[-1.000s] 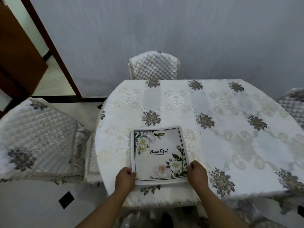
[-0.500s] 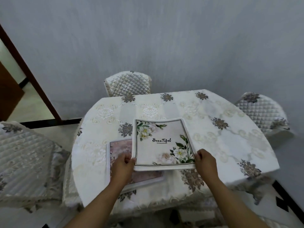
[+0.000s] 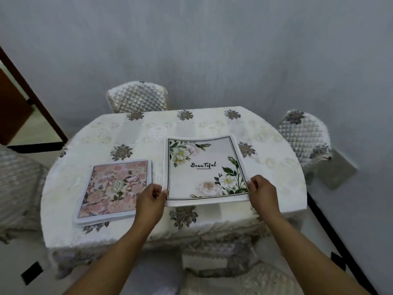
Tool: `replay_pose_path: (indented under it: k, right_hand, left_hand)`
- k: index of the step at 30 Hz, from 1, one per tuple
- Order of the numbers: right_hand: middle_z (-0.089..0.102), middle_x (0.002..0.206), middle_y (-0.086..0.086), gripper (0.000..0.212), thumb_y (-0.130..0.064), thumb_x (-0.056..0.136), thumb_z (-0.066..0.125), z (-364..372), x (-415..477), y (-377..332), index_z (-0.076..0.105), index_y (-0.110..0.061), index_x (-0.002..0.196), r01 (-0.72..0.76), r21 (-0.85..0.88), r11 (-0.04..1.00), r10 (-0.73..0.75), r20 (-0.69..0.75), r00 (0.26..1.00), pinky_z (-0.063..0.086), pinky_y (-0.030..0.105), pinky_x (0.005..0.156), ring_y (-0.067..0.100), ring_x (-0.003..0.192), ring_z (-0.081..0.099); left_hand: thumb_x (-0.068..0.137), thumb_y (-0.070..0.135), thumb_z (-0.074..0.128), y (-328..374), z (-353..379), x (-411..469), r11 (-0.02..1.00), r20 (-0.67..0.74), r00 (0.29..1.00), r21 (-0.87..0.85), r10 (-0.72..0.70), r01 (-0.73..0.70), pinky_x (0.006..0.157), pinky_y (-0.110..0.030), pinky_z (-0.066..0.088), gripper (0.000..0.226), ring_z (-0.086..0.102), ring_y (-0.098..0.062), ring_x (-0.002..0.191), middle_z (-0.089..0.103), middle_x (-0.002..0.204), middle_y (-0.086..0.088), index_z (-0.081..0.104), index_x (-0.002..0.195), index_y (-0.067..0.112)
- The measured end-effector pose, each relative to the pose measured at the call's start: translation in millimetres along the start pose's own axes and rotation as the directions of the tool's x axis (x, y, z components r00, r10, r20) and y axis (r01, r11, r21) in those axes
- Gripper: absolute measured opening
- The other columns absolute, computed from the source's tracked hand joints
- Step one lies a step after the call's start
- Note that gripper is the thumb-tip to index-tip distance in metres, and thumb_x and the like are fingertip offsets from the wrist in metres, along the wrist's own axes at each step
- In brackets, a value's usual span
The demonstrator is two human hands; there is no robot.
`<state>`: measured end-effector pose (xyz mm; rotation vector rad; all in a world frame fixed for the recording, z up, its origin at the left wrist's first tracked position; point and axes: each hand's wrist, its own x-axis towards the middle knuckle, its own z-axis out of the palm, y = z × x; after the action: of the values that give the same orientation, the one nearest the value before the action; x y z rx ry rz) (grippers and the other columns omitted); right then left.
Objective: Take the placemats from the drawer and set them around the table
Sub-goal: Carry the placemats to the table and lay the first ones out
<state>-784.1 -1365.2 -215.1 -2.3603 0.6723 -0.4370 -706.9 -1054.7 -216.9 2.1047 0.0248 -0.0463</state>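
A white placemat (image 3: 204, 169) printed with white flowers and the word "Beautiful" is held a little above the table, toward its right half. My left hand (image 3: 152, 195) pinches its near left corner and my right hand (image 3: 262, 191) grips its near right corner. A stack of placemats with a pink rose one on top (image 3: 114, 189) lies flat on the near left of the table. The round table (image 3: 276, 167) wears a cream floral tablecloth.
Quilted chairs stand at the far side (image 3: 137, 96), at the right (image 3: 304, 135), at the left (image 3: 19, 184) and tucked in just below me (image 3: 244, 277). A grey wall runs behind; a doorway with a brown frame (image 3: 32, 96) opens at the left.
Both hands lifted the white floral placemat off the stack and carried it to the right, which uncovered the pink placemat beneath. My view swung right.
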Motion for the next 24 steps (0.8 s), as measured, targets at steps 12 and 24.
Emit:
replay_pose_path:
  k: [12, 24]
  right_hand:
    - [0.057, 0.066, 0.008, 0.023, -0.018, 0.095, 0.056, -21, 16, 33, 0.054, -0.008, 0.074, -0.020, 0.005, 1.000, 0.020, -0.026, 0.999, 0.035, 0.035, 0.056, 0.027, 0.065, 0.051]
    - [0.058, 0.076, 0.006, 0.023, -0.024, 0.097, 0.052, 54, 73, 142, 0.053, -0.013, 0.076, -0.049, -0.053, 0.997, 0.057, 0.158, 0.986, 0.039, 0.034, 0.062, 0.028, 0.071, 0.054]
  left_hand:
    - [0.089, 0.025, 0.064, 26, 33, -1, 0.998, 0.002, 0.999, 0.013, 0.054, -0.054, 0.056, -0.026, 0.038, 0.017, 0.052, -0.010, 0.066, 0.058, 0.073, 0.003, 0.054, 0.079, 0.016]
    - [0.090, 0.025, 0.062, -28, 144, 23, 0.980, -0.031, 0.996, 0.182, -0.079, 0.083, 0.055, -0.025, 0.036, 0.015, 0.055, -0.010, 0.068, 0.060, 0.074, 0.004, 0.055, 0.078, 0.019]
